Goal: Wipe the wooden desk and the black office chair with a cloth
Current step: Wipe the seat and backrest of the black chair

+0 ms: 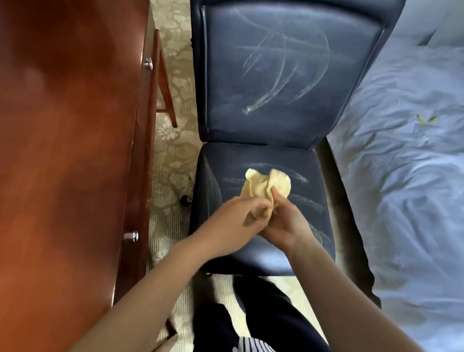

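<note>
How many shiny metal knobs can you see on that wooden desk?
2: one knob on the far part of the desk's side, one knob nearer. More may be hidden.

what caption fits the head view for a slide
Both hands, left hand and right hand, bunch a yellow cloth over the streaked black office chair beside the wooden desk.

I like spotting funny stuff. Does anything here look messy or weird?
Yes. The black chair has pale curved streaks across its backrest and more on the seat, like smeared wipe marks. Both hands, left and right, hold a bunched yellow cloth over the seat.
</note>
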`<control>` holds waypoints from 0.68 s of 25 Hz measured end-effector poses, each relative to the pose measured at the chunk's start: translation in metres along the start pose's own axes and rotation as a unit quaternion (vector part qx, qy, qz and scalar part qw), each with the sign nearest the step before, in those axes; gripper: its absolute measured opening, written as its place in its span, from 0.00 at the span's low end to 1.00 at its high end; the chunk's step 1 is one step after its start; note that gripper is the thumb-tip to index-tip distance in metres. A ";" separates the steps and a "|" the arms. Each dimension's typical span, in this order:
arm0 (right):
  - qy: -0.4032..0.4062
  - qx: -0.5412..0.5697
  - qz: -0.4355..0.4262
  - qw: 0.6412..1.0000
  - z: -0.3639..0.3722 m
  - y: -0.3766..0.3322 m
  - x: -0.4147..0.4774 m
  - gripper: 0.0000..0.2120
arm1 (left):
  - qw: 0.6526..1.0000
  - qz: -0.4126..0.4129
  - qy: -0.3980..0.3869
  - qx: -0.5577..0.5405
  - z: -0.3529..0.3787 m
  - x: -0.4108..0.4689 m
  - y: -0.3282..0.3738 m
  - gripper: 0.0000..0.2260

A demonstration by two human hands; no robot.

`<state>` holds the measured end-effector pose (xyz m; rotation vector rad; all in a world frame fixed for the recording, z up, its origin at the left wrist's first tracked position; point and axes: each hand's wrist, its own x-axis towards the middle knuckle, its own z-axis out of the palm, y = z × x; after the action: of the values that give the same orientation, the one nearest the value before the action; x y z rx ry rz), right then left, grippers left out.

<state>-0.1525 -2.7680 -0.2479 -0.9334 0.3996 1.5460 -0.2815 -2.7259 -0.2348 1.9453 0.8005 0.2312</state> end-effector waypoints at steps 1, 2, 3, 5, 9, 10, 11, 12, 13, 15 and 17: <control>0.004 0.014 0.000 1.000 -0.003 0.001 0.002 0.19 | 1.000 -0.009 -0.003 -0.011 -0.005 -0.001 -0.002 0.11; 0.001 0.025 0.002 1.000 -0.008 0.000 0.003 0.20 | 1.000 -0.019 0.002 -0.025 -0.009 -0.003 -0.005 0.11; 0.003 0.032 0.000 0.999 -0.014 -0.002 0.003 0.20 | 0.999 -0.028 0.013 -0.041 -0.011 -0.004 -0.007 0.10; 0.016 0.028 -0.008 0.999 -0.029 -0.011 0.004 0.20 | 0.996 -0.050 0.040 -0.066 -0.014 -0.006 -0.009 0.09; 0.005 -0.070 -0.040 0.997 -0.049 -0.039 0.017 0.15 | 0.985 -0.109 0.096 -0.089 -0.018 -0.012 -0.021 0.10; 0.010 -0.118 -0.056 0.991 -0.055 -0.045 0.023 0.16 | 0.980 -0.124 0.126 -0.090 -0.015 -0.016 -0.026 0.10; 0.044 -0.154 -0.075 0.984 -0.065 -0.052 0.032 0.18 | 0.974 -0.138 0.157 -0.090 -0.010 -0.019 -0.031 0.10; 0.100 -0.179 -0.100 0.974 -0.076 -0.058 0.043 0.20 | 0.966 -0.151 0.185 -0.097 -0.004 -0.023 -0.037 0.10; 0.165 -0.216 -0.133 0.953 -0.088 -0.063 0.053 0.20 | 0.959 -0.162 0.210 -0.103 0.005 -0.026 -0.043 0.10; 0.225 -0.341 -0.158 0.899 -0.120 -0.079 0.069 0.14 | 0.933 -0.195 0.274 -0.126 0.047 -0.029 -0.050 0.10; 0.241 -0.447 -0.161 0.846 -0.147 -0.089 0.081 0.14 | 0.915 -0.232 0.295 -0.146 0.080 -0.030 -0.057 0.11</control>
<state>-0.0158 -2.8001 -0.3759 -2.0255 -0.1830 1.1352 -0.2912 -2.7855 -0.3185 1.3515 1.5016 0.6252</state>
